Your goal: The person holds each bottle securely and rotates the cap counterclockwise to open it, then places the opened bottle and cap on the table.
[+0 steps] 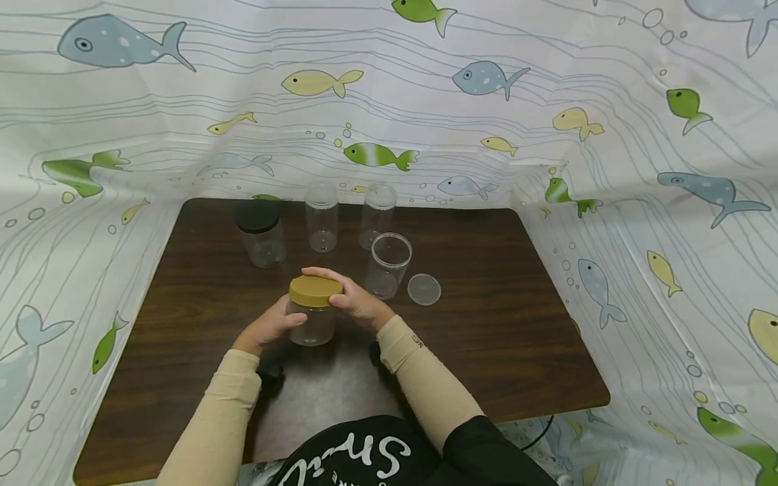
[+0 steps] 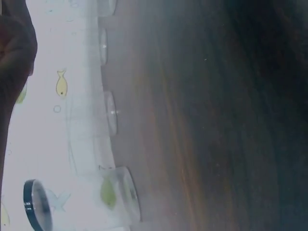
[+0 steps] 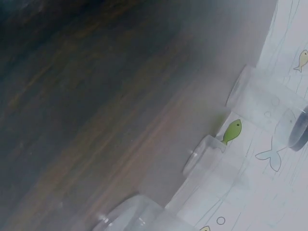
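Near the middle of the table, both hands are around a clear jar (image 1: 314, 329) with a mustard-yellow lid (image 1: 315, 290). My left hand (image 1: 271, 325) grips the jar's body from the left, its thumb across the front. On the right side, my right hand (image 1: 360, 302) holds the lid, thumb at its front edge and fingers over the far side. The jar stands upright in the head view. Part of my left hand (image 2: 17, 57) shows dark at the edge of the left wrist view, while the jar itself is outside both wrist views.
Behind stand a black-lidded jar (image 1: 263, 239) at left and two tall clear jars (image 1: 322, 226), (image 1: 377, 223) with pale tops. An uncovered clear jar (image 1: 385, 270) stands right of the hands, beside a flat translucent lid (image 1: 424, 289). A fish-print sheet (image 1: 425, 121) surrounds the brown table (image 1: 498, 324).
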Action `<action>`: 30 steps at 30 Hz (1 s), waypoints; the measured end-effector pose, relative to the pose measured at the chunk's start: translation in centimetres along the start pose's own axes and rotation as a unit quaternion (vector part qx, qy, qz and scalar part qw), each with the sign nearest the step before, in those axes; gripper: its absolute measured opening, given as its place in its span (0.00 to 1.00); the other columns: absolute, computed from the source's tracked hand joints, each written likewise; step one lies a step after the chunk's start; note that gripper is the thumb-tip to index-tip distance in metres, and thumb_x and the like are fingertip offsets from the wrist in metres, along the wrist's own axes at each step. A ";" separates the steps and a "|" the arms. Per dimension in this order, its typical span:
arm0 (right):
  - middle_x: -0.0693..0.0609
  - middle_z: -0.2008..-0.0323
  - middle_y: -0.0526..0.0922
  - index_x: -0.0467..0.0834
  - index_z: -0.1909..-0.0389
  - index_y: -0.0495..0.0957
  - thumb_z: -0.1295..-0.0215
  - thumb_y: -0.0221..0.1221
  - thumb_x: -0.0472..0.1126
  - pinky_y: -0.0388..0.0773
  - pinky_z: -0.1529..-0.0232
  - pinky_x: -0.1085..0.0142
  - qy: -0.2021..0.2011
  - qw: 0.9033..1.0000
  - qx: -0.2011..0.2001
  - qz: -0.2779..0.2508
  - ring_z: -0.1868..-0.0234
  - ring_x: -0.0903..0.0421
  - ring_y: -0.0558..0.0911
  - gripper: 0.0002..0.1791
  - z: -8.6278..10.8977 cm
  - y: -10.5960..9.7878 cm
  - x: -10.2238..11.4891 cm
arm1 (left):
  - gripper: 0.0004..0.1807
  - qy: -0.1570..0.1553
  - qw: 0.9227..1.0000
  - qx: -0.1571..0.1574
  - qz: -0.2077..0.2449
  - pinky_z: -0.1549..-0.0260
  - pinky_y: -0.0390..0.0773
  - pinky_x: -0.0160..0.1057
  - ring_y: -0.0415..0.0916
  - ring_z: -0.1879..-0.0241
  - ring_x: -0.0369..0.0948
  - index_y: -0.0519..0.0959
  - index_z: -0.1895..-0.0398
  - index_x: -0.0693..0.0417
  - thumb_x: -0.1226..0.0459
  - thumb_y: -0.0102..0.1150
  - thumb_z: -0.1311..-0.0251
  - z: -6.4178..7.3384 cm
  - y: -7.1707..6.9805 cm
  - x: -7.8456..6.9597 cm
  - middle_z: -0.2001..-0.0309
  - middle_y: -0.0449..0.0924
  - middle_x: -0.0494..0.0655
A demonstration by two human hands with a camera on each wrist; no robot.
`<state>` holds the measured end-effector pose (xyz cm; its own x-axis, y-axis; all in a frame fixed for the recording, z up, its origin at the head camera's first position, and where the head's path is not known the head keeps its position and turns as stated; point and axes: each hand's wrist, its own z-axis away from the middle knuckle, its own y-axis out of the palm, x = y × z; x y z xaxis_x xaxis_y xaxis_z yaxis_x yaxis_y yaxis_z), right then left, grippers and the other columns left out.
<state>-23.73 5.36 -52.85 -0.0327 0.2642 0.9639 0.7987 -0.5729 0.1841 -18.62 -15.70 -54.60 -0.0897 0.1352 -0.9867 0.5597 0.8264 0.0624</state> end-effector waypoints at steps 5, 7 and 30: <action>0.31 0.27 0.60 0.32 0.23 0.50 0.34 0.61 0.66 0.68 0.36 0.64 -0.045 0.996 -0.075 0.031 0.36 0.58 0.72 0.55 -0.1 0.0 -0.8 | 0.39 -0.048 0.994 -0.077 -0.067 0.36 0.66 0.45 0.66 0.36 0.48 0.54 0.26 0.70 0.56 0.57 0.30 -0.5 0.3 -0.3 0.34 0.65 0.62; 0.29 0.29 0.62 0.31 0.24 0.54 0.25 0.58 0.54 0.69 0.37 0.65 -0.048 0.986 -0.144 0.063 0.38 0.58 0.73 0.42 0.0 0.2 -1.2 | 0.41 -0.081 0.979 -0.138 -0.129 0.34 0.63 0.55 0.64 0.33 0.55 0.54 0.25 0.67 0.56 0.60 0.31 -0.7 0.4 -0.4 0.31 0.64 0.65; 0.51 0.40 0.75 0.47 0.27 0.65 0.39 0.71 0.50 0.77 0.46 0.61 0.015 0.911 -0.377 0.165 0.47 0.57 0.77 0.41 -1.3 3.3 -1.7 | 0.53 -0.022 0.828 -0.322 -0.459 0.48 0.71 0.67 0.73 0.48 0.66 0.64 0.34 0.71 0.54 0.82 0.60 -2.9 2.9 0.0 0.45 0.74 0.70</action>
<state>-21.82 2.03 -53.66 0.1097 -0.0341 0.9934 0.1274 -0.9907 -0.0481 -19.38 -11.77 -53.95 -0.1965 -0.7196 -0.6660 -0.2838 0.6919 -0.6638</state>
